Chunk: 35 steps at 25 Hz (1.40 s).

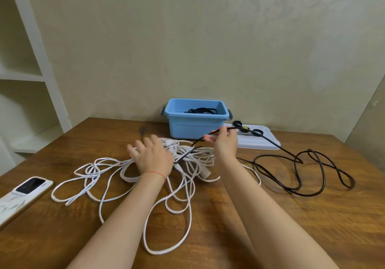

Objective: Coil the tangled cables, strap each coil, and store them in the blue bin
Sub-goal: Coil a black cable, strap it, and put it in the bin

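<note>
A tangle of white cable (181, 185) sprawls over the middle of the wooden table (291, 227). My left hand (151, 156) lies on top of it with fingers spread. A black cable (302, 172) runs from the white tangle up through my right hand (224, 141), which pinches it above the table, then loops loosely to the right. The blue bin (195, 122) stands at the back against the wall with a black coil (201, 111) inside.
The bin's clear lid (260, 141) lies to the right of the bin with black and yellow straps (245, 128) on it. A phone (23, 195) rests near the table's left edge. White shelves (25, 77) stand at the left.
</note>
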Each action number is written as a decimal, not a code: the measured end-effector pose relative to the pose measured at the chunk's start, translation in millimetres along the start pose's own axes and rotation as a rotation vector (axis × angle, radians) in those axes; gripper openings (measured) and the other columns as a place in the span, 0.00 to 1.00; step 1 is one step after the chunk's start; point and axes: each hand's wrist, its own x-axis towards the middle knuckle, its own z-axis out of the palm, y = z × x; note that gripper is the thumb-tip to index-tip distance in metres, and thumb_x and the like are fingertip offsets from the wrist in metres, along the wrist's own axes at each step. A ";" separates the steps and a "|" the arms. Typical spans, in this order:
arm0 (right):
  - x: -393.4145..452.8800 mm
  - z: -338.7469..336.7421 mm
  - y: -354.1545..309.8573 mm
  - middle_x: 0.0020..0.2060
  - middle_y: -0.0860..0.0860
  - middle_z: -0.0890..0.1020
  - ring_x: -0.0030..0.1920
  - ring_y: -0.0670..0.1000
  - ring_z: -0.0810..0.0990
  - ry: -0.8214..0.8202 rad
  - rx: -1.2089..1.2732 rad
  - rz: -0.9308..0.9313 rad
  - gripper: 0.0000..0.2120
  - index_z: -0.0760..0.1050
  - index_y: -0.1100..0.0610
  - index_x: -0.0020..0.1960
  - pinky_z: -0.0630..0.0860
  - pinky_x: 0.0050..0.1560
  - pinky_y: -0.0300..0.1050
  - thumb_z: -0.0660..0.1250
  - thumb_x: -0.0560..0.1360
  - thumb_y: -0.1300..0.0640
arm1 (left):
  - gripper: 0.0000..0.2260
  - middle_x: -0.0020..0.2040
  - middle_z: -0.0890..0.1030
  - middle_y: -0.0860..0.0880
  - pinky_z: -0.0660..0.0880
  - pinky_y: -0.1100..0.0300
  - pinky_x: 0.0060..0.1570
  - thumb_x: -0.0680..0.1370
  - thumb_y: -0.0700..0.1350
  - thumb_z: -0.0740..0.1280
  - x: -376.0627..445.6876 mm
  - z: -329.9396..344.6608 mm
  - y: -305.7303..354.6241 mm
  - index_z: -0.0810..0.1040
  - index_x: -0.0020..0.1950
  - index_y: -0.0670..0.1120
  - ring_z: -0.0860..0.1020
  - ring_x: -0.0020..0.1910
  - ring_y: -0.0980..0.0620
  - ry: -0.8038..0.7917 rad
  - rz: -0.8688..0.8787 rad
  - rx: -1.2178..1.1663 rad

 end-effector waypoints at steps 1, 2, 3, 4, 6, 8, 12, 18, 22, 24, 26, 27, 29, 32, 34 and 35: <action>1.1 -2.0 -3.9 0.44 0.57 0.84 0.39 0.51 0.85 0.033 0.032 -0.018 0.09 0.69 0.55 0.49 0.82 0.43 0.42 0.53 0.85 0.55 | 0.19 0.70 0.72 0.42 0.55 0.37 0.73 0.79 0.53 0.62 0.0 0.1 -4.9 0.73 0.67 0.45 0.64 0.72 0.38 0.001 -0.119 -0.043; 1.4 -4.2 -5.8 0.44 0.57 0.84 0.37 0.51 0.85 0.054 0.038 -0.032 0.10 0.69 0.55 0.48 0.82 0.40 0.42 0.52 0.85 0.54 | 0.20 0.72 0.69 0.42 0.53 0.36 0.73 0.79 0.53 0.62 0.0 -0.7 -8.2 0.73 0.66 0.44 0.60 0.74 0.37 0.017 -0.161 -0.077; 0.7 -6.2 -5.8 0.43 0.57 0.83 0.34 0.51 0.83 0.065 0.013 -0.041 0.11 0.69 0.55 0.49 0.81 0.38 0.42 0.52 0.85 0.54 | 0.18 0.72 0.68 0.42 0.53 0.36 0.73 0.78 0.51 0.63 -0.2 0.0 -9.0 0.75 0.64 0.44 0.59 0.74 0.36 0.074 -0.135 -0.101; -0.4 -7.8 -4.0 0.42 0.56 0.83 0.32 0.50 0.82 0.065 -0.029 -0.045 0.11 0.69 0.56 0.50 0.81 0.37 0.43 0.51 0.85 0.53 | 0.15 0.72 0.68 0.43 0.53 0.36 0.72 0.77 0.49 0.65 -1.5 0.5 -7.8 0.77 0.61 0.44 0.60 0.73 0.37 0.160 -0.068 -0.107; -1.2 -12.0 1.2 0.42 0.57 0.83 0.29 0.50 0.79 0.037 -0.101 -0.049 0.11 0.71 0.57 0.52 0.80 0.36 0.45 0.52 0.85 0.53 | 0.11 0.72 0.69 0.43 0.51 0.37 0.73 0.74 0.44 0.67 -4.3 0.9 0.9 0.79 0.55 0.45 0.62 0.73 0.37 0.322 0.128 -0.138; 1.7 -16.1 3.2 0.43 0.58 0.83 0.31 0.51 0.80 -0.023 -0.140 -0.039 0.10 0.72 0.57 0.51 0.81 0.36 0.46 0.55 0.84 0.54 | 0.11 0.72 0.71 0.43 0.47 0.42 0.75 0.73 0.42 0.67 -4.4 -1.4 15.6 0.79 0.54 0.45 0.63 0.74 0.38 0.413 0.377 -0.198; 11.3 -22.5 7.5 0.45 0.57 0.84 0.39 0.52 0.85 -0.121 -0.328 0.016 0.06 0.77 0.59 0.54 0.84 0.43 0.46 0.63 0.80 0.58 | 0.14 0.63 0.79 0.48 0.68 0.50 0.67 0.81 0.46 0.62 0.9 -0.1 44.0 0.76 0.66 0.50 0.73 0.65 0.47 -0.196 0.496 -0.410; 25.9 -27.2 35.9 0.37 0.56 0.84 0.35 0.52 0.84 -0.168 -0.502 0.105 0.07 0.80 0.63 0.54 0.83 0.40 0.45 0.64 0.80 0.64 | 0.15 0.66 0.74 0.51 0.60 0.40 0.67 0.81 0.54 0.59 0.3 31.8 65.8 0.74 0.66 0.53 0.65 0.71 0.50 -0.343 0.455 -0.175; 29.3 -21.6 36.6 0.38 0.58 0.84 0.35 0.53 0.84 -0.097 -0.499 0.049 0.07 0.77 0.62 0.52 0.84 0.42 0.48 0.62 0.81 0.60 | 0.17 0.66 0.74 0.51 0.63 0.39 0.66 0.80 0.57 0.60 0.5 35.5 69.5 0.74 0.65 0.51 0.65 0.70 0.51 -0.285 0.455 -0.131; 28.1 -20.6 25.8 0.39 0.58 0.85 0.36 0.52 0.85 -0.022 -0.325 0.048 0.07 0.74 0.61 0.53 0.84 0.43 0.47 0.59 0.83 0.59 | 0.17 0.66 0.73 0.50 0.64 0.37 0.66 0.80 0.59 0.58 2.7 35.0 63.1 0.74 0.65 0.53 0.65 0.69 0.50 -0.288 0.426 -0.125; 27.6 -23.1 7.2 0.41 0.57 0.84 0.36 0.50 0.85 0.056 -0.150 0.018 0.07 0.72 0.59 0.53 0.84 0.43 0.45 0.56 0.84 0.59 | 0.18 0.67 0.71 0.49 0.62 0.33 0.66 0.80 0.60 0.55 2.2 33.2 53.8 0.72 0.66 0.54 0.65 0.70 0.49 -0.285 0.383 -0.119; 28.6 -26.3 -3.5 0.41 0.56 0.84 0.34 0.49 0.84 0.103 -0.081 -0.018 0.07 0.70 0.59 0.53 0.84 0.43 0.45 0.55 0.84 0.59 | 0.19 0.67 0.71 0.49 0.60 0.31 0.66 0.80 0.60 0.54 1.7 32.1 49.7 0.72 0.67 0.55 0.66 0.70 0.49 -0.271 0.360 -0.116; 30.1 -33.3 -23.4 0.41 0.56 0.83 0.32 0.49 0.82 0.195 0.007 -0.095 0.09 0.69 0.60 0.55 0.82 0.42 0.44 0.52 0.85 0.58 | 0.22 0.68 0.71 0.50 0.55 0.28 0.68 0.79 0.62 0.54 3.8 28.2 43.1 0.72 0.68 0.54 0.66 0.71 0.48 -0.235 0.307 -0.117; 29.4 -45.7 -30.0 0.46 0.60 0.83 0.32 0.50 0.81 0.321 0.036 -0.141 0.10 0.66 0.59 0.55 0.76 0.34 0.39 0.49 0.85 0.57 | 0.23 0.70 0.72 0.49 0.48 0.29 0.72 0.80 0.60 0.54 4.8 22.0 34.5 0.72 0.70 0.50 0.66 0.73 0.48 -0.180 0.192 -0.069; 27.4 -52.6 -25.3 0.47 0.61 0.82 0.32 0.51 0.80 0.347 0.064 -0.129 0.09 0.65 0.58 0.57 0.76 0.32 0.39 0.48 0.85 0.56 | 0.21 0.70 0.72 0.49 0.47 0.32 0.73 0.80 0.55 0.56 1.1 20.0 32.0 0.73 0.69 0.49 0.64 0.74 0.48 -0.155 0.200 -0.046; 27.3 -55.6 -22.3 0.46 0.60 0.82 0.31 0.51 0.80 0.339 0.070 -0.118 0.09 0.65 0.58 0.58 0.78 0.33 0.40 0.48 0.85 0.56 | 0.18 0.69 0.73 0.49 0.48 0.35 0.74 0.80 0.53 0.57 -1.3 20.3 33.1 0.74 0.67 0.49 0.65 0.73 0.48 -0.159 0.264 -0.070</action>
